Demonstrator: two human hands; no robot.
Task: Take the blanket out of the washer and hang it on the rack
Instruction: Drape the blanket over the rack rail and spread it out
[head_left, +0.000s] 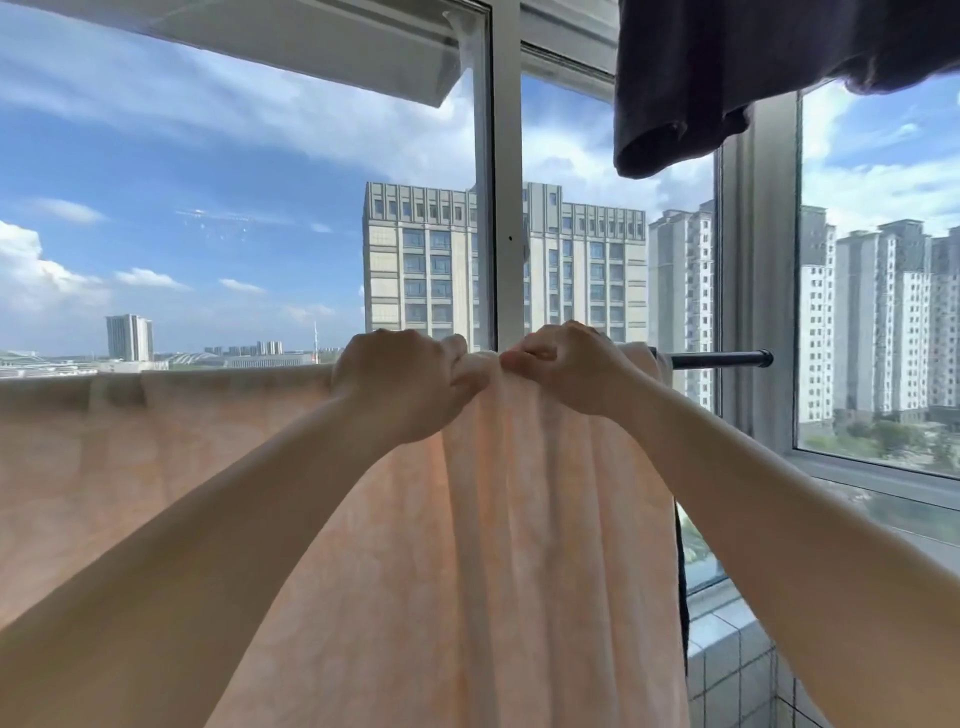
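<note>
Both hands (400, 379) (566, 366) pinching blanket (519, 519), arms outstretched

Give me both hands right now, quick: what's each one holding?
Left hand: fingers curled, gripping the blanket at the rod.
Right hand: fingers curled, gripping the blanket beside it.

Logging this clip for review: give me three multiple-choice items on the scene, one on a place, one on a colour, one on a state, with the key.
1. Where does the blanket hang?
A. Over the dark rod by the window
B. On the floor
C. Inside a washer

2. What colour is the blanket?
A. Blue
B. Pale peach
C. Green

3. What are the hands doing?
A. Both hang idle
B. Only one touches the fabric
C. Left hand and right hand both pinch the top fold

Key: 1 A, the fabric drapes over the rod. 2 B, it looks peach against the sky. 3 C, curled fingers of both hands gather the fold.
</note>
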